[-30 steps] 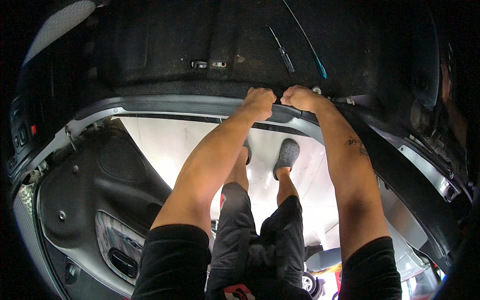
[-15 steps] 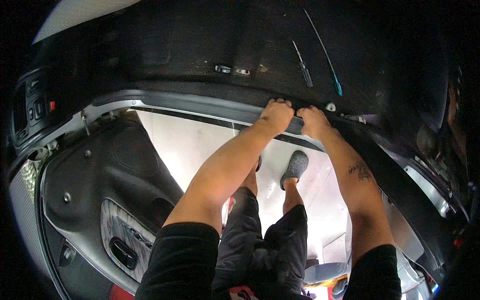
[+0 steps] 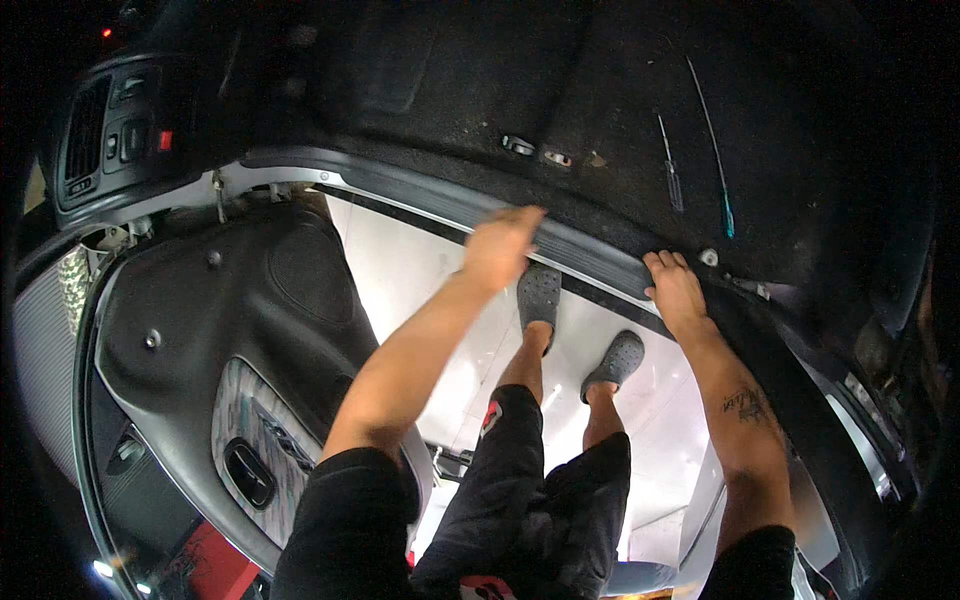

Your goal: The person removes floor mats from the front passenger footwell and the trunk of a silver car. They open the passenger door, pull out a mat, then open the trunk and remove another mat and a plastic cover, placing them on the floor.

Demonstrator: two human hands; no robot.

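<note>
A long black ribbed door sill trim (image 3: 590, 252) runs along the bottom of the car's open doorway. At its right end, my right hand (image 3: 676, 287) holds the trim, fingers bent over the top and thumb at the outer edge. My left hand (image 3: 503, 247) is further left, at the middle of the trim. It is smeared by motion, so neither its finger shape nor whether it touches the trim can be made out.
On the dark carpet (image 3: 450, 90) lie a clear-handled screwdriver (image 3: 673, 180), a long thin tool with a teal handle (image 3: 727, 215) and two small clip-like pieces (image 3: 517, 145). A pale round piece (image 3: 709, 257) sits beyond my right hand. The open door panel (image 3: 240, 300) stands left.
My left hand has moved left along the trim, away from my right hand, which stays near the right end. The view has shifted, and both shoes now show.
</note>
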